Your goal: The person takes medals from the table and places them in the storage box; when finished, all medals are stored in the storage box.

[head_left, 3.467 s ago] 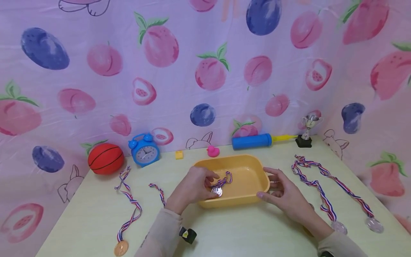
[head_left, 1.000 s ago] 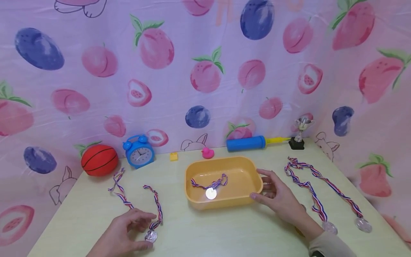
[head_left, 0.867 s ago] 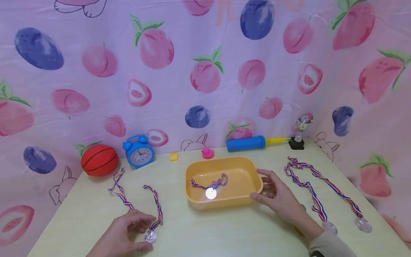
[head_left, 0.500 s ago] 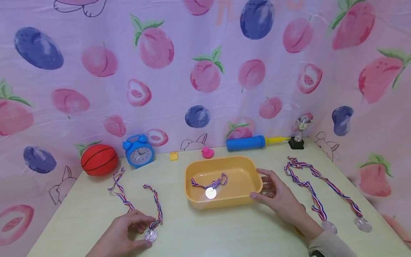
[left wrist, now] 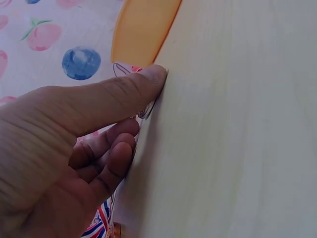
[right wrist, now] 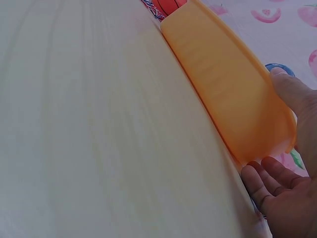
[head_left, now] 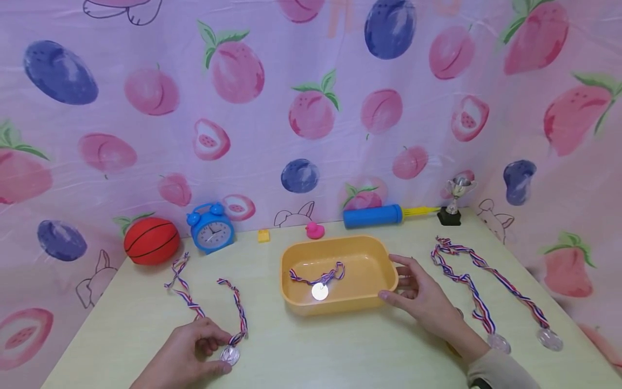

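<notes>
In the head view my left hand (head_left: 184,354) pinches a silver medal (head_left: 230,355) at its edge, thumb on the near side and curled fingers opposite. The medal lies low on the table, its striped ribbon (head_left: 241,313) trailing away behind it. In the left wrist view the thumb (left wrist: 126,94) covers most of the disc. My right hand (head_left: 423,300) grips the right end of a yellow plastic tray (head_left: 335,309), thumb at the near rim corner, fingers bent round the side. Inside the tray lies another silver medal (head_left: 319,292) with its ribbon.
Left of my left hand runs another ribbon (head_left: 182,281). Two medals (head_left: 499,343) with long ribbons lie right of my right arm, which partly covers a gold disc (head_left: 453,348). Along the back stand a ball (head_left: 152,241), clock (head_left: 212,233), duck (head_left: 315,230), pump (head_left: 371,216) and trophy (head_left: 452,202).
My left hand has left the medal inside the tray and come left to the other silver medal, which has lately shifted very slightly. My right hand stays on the tray.
</notes>
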Demonstrator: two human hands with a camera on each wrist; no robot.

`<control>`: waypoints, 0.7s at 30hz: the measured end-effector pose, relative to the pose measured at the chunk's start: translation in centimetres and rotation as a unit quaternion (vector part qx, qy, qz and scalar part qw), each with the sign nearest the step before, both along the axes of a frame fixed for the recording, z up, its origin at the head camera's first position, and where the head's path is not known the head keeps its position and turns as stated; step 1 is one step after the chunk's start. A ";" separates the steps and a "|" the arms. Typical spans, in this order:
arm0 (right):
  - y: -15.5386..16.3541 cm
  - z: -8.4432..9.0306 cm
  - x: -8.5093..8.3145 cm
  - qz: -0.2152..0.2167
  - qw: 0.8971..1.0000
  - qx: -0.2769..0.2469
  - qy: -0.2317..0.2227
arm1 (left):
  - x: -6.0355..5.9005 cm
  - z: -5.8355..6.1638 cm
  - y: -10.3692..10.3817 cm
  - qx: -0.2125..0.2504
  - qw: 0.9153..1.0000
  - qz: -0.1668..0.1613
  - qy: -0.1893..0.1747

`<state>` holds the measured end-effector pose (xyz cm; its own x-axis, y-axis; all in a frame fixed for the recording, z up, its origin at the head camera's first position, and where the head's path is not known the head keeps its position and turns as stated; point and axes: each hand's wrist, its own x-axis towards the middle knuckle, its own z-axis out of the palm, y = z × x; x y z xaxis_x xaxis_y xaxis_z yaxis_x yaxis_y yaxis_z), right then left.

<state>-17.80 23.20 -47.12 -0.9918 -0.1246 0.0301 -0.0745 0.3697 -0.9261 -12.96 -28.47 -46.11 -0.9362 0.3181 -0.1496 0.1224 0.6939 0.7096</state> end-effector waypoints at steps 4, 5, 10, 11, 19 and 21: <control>0.0 0.0 0.0 0.001 1.000 -0.001 0.000 | 0.0 0.0 0.3 -0.002 1.000 0.008 0.000; 0.0 0.0 0.0 0.001 1.000 -0.001 0.001 | 0.0 0.0 0.4 -0.001 1.000 0.012 0.000; 0.0 -0.2 0.1 0.003 1.000 -0.005 0.006 | 0.1 0.0 0.9 -0.002 0.999 0.035 -0.001; 0.0 -0.2 0.1 0.004 1.000 -0.007 0.007 | 0.1 0.0 1.0 -0.003 0.999 0.040 0.002; 0.1 -0.1 0.0 0.011 1.000 -0.011 0.015 | 0.1 0.7 1.8 0.013 0.996 0.080 0.043; 0.2 -0.1 0.0 0.009 1.000 -0.008 0.014 | 0.1 0.8 1.9 0.018 0.995 0.088 0.053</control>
